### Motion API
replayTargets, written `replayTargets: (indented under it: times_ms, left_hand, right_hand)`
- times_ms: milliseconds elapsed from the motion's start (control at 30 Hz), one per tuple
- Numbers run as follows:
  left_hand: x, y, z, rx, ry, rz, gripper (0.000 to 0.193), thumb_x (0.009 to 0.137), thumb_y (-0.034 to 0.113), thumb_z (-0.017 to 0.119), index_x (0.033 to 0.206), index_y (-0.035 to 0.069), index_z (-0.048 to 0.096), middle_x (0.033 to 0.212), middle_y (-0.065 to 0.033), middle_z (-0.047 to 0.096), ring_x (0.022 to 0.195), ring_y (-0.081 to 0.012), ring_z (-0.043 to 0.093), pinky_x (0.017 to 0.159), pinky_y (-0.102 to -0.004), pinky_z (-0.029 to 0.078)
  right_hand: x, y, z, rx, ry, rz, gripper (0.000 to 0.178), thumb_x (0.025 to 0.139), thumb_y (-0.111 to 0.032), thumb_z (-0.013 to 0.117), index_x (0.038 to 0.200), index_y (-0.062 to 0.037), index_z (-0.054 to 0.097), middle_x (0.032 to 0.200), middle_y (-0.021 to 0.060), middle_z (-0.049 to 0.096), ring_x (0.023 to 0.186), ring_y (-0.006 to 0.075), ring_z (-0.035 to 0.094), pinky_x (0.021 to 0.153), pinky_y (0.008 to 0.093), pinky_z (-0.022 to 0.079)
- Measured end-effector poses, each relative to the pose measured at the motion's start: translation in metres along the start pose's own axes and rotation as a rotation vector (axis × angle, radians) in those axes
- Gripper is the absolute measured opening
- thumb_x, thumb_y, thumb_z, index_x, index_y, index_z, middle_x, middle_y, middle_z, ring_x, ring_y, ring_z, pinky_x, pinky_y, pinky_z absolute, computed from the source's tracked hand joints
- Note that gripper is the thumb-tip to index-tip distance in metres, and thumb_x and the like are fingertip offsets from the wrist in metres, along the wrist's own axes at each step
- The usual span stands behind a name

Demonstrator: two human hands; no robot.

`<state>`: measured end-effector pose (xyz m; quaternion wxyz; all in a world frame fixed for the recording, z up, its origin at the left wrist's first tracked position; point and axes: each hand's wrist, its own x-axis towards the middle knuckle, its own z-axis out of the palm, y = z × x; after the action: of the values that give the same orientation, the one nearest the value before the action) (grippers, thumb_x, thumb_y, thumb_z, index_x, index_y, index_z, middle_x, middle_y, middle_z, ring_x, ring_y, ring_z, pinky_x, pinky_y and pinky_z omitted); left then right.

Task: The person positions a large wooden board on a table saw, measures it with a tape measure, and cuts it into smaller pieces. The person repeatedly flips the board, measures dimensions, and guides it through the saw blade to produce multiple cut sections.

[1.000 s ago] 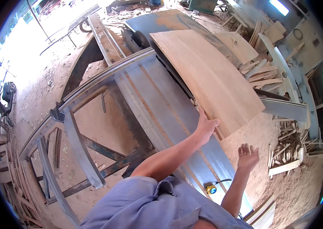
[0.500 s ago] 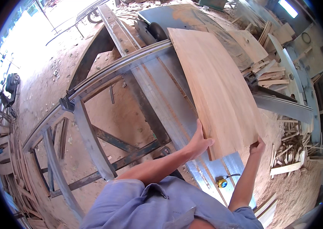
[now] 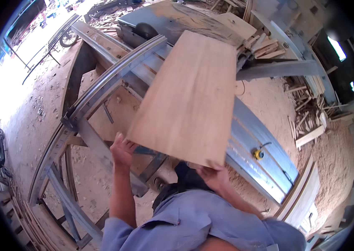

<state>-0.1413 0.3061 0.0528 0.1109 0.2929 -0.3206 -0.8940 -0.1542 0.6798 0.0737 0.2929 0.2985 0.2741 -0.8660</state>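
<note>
A wide, pale wooden board [image 3: 187,96] stretches away from me over a metal machine table [image 3: 254,129]. At its near left corner, my left hand [image 3: 122,150] is closed on the edge, thumb side up. My right hand [image 3: 214,175] grips the near right corner, its fingers partly hidden under the board. How far the board's underside rests on the table is hidden. On the slotted metal surface to the right lies a yellow tape measure [image 3: 259,154]. Beyond the board's far left corner stands a dark round disc [image 3: 145,31].
A long metal rail [image 3: 114,79] curves along the left side, on a frame with slanting legs [image 3: 66,205]. A grey metal beam [image 3: 279,70] juts out at the right. Scrap wood [image 3: 311,121] is heaped farther right, beside sawdust [image 3: 332,167]. More planks [image 3: 300,188] lie near right.
The board has swung, its near end moving left and toward me. My left hand has shifted to its near left corner and my right hand has come left with it. The view has turned.
</note>
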Motion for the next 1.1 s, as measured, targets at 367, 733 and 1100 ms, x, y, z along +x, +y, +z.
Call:
replayTargets:
  times_ms: [367, 733, 1100]
  left_hand:
    - [-0.106, -0.031, -0.035, 0.493, 0.358, 0.235, 0.069, 0.091, 0.012, 0.065, 0.15, -0.008, 0.035, 0.138, -0.0228, 0.056, 0.125, -0.0283, 0.056, 0.105, -0.0385, 0.043]
    - [-0.093, -0.059, -0.042, 1.438, 0.45, 0.667, 0.076, 0.077, 0.021, 0.076, 0.144, -0.001, 0.047, 0.151, -0.0271, 0.041, 0.144, -0.0449, 0.032, 0.122, -0.0511, 0.023]
    - [-0.041, -0.061, -0.016, 2.033, 0.076, 0.738, 0.064, 0.081, 0.006, 0.063, 0.143, 0.013, 0.052, 0.162, -0.0217, 0.028, 0.151, -0.0428, 0.023, 0.123, -0.0567, 0.018]
  right_hand:
    - [0.11, 0.207, 0.05, -0.405, -0.143, 0.436, 0.022, 0.095, -0.022, 0.065, 0.11, -0.0069, 0.069, 0.101, 0.0083, 0.074, 0.089, 0.0241, 0.07, 0.077, 0.0395, 0.054]
    - [0.156, 0.067, 0.063, -0.771, 0.004, 0.252, 0.022, 0.094, -0.022, 0.062, 0.099, -0.0022, 0.068, 0.085, 0.0107, 0.069, 0.084, 0.0281, 0.068, 0.079, 0.0421, 0.055]
    - [0.189, 0.062, 0.115, -0.521, -0.03, 0.14, 0.037, 0.097, -0.011, 0.057, 0.133, -0.0039, 0.051, 0.124, 0.0149, 0.06, 0.111, 0.0323, 0.063, 0.092, 0.0512, 0.058]
